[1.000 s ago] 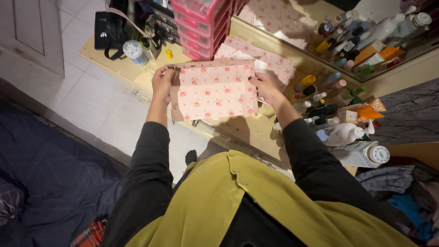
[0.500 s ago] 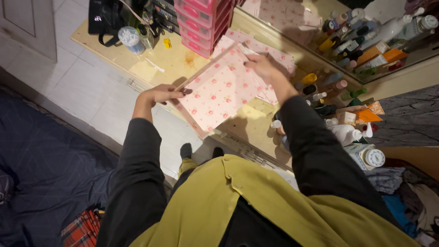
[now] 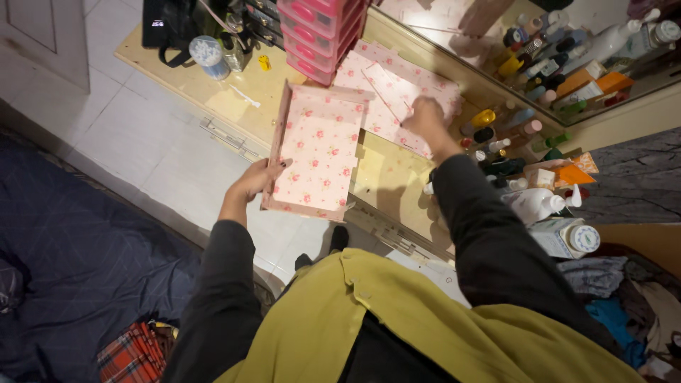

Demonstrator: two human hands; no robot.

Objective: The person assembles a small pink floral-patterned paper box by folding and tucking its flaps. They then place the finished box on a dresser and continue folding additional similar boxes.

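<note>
Left hand gripping floral panel

Left hand gripping (thumb up), right hand reaching forward

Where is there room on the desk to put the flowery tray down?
Bare wood shows between the flowery tray in the left hand and the cotton-swab tub, and a smaller patch right of the tray. The right hand is on the loose flowery panels. By the bottles it is crowded.
</note>
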